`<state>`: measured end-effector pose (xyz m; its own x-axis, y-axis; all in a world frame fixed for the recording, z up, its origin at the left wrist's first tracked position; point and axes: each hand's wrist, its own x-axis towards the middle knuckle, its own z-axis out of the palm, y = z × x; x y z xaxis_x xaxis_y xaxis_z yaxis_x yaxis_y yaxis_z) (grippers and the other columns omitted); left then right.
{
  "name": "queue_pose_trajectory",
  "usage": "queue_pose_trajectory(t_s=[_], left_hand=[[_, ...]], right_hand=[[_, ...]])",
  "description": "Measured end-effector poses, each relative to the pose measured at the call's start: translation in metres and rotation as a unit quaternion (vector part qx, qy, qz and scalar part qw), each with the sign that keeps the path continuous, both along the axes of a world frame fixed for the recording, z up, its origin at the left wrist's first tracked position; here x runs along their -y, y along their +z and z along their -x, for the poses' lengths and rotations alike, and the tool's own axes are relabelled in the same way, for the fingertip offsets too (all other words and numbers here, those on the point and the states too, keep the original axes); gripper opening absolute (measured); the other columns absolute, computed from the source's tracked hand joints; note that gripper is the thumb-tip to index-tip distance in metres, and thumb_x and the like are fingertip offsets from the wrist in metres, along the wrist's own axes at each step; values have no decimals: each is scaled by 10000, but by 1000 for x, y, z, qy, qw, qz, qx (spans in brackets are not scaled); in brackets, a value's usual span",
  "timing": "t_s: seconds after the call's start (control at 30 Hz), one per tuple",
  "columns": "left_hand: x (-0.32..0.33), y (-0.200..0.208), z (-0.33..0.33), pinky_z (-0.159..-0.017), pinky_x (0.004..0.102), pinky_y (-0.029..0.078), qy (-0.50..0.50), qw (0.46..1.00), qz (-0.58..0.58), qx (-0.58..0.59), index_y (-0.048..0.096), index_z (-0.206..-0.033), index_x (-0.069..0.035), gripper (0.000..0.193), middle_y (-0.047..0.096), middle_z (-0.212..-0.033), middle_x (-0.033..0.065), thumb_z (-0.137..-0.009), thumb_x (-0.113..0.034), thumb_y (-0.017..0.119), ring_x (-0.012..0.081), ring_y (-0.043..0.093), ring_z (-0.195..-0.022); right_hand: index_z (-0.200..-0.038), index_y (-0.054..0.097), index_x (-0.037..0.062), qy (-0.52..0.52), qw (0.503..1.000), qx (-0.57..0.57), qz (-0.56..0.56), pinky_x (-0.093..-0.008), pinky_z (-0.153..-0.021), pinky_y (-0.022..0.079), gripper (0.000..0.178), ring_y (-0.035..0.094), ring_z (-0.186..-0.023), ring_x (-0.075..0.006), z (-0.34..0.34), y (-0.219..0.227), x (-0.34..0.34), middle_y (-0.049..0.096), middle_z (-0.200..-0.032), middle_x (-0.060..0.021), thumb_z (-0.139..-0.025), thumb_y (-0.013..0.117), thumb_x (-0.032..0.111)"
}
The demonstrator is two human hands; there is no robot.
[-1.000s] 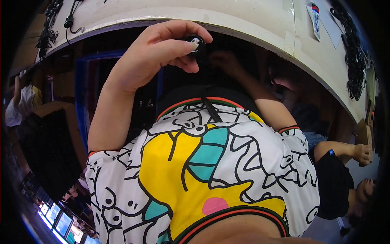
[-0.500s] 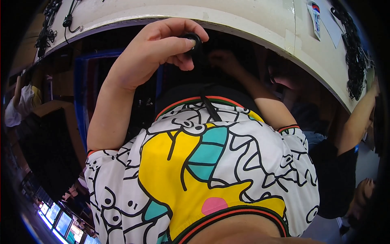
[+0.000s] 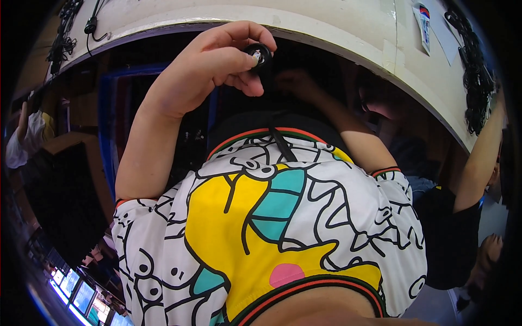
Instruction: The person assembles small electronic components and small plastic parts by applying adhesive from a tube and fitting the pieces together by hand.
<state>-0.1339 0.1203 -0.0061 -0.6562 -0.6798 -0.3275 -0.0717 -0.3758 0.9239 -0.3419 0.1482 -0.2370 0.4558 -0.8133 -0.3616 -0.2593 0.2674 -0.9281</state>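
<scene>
My left hand (image 3: 217, 60) is raised at the edge of the table, its thumb and fingers closed round a small round black part (image 3: 262, 56). The part has a dark rim and a shiny, light-coloured middle beside my thumb tip; its exact kind does not show. Lower and in deep shadow, my right hand (image 3: 296, 84) is close to my waist under the table edge. Its fingers are too dark to make out, as is anything they may hold.
The pale table (image 3: 337, 32) curves across the top. Bundled black cables (image 3: 472, 87) and a white-and-blue tube (image 3: 424, 30) lie on its right; another black cable (image 3: 91, 27) lies left. A blue-edged crate (image 3: 109, 125) stands at left. A co-worker's arm (image 3: 478, 157) reaches in at right.
The black part has turned in my left hand, so more of its shiny middle shows. My left hand has shifted slightly. The co-worker's arm at right has moved a little.
</scene>
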Motion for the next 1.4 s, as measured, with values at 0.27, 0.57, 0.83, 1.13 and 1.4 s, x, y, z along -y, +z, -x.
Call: queue_pose_trajectory(t_s=[0.27,0.57,0.83,1.13,1.4], left_hand=[[-7,4,5,-698,268,525,-12,995,103,2,459,-1113,34,373,530,-1069,181,-779,-130,494,190,636,-744],[-4,0,-2,-721,323,525,-18,998,-14,-53,507,-1067,42,333,553,-1036,188,-785,-128,458,220,640,-762],[-4,-1,0,-680,330,537,-4,1000,13,-22,545,-1011,29,313,573,-987,182,-745,-135,519,207,646,-717],[-2,-2,1,-661,310,542,-7,1000,8,-9,550,-986,28,301,581,-958,166,-734,-135,536,167,640,-671],[-1,-1,2,-646,270,542,-7,1000,11,28,557,-963,24,268,585,-940,149,-739,-122,532,142,636,-655]], right_hand=[[-1025,579,44,6,1000,28,-9,-241,-613,461,210,547,-645,-97,5,2,-1,632,-832,-54,-837,516,113],[-1085,549,50,14,999,21,-24,-237,-615,458,241,554,-678,-95,3,3,-4,633,-852,-61,-865,486,124],[-1094,551,60,7,999,36,-13,-244,-632,457,249,565,-721,-101,4,-6,-6,631,-852,-55,-860,481,108],[-1072,570,70,37,999,6,-16,-248,-641,462,242,565,-716,-98,6,0,-3,634,-845,-42,-847,488,101],[-1047,585,66,68,997,-30,5,-277,-709,466,226,577,-788,-129,5,0,-6,630,-899,-58,-842,500,114]])
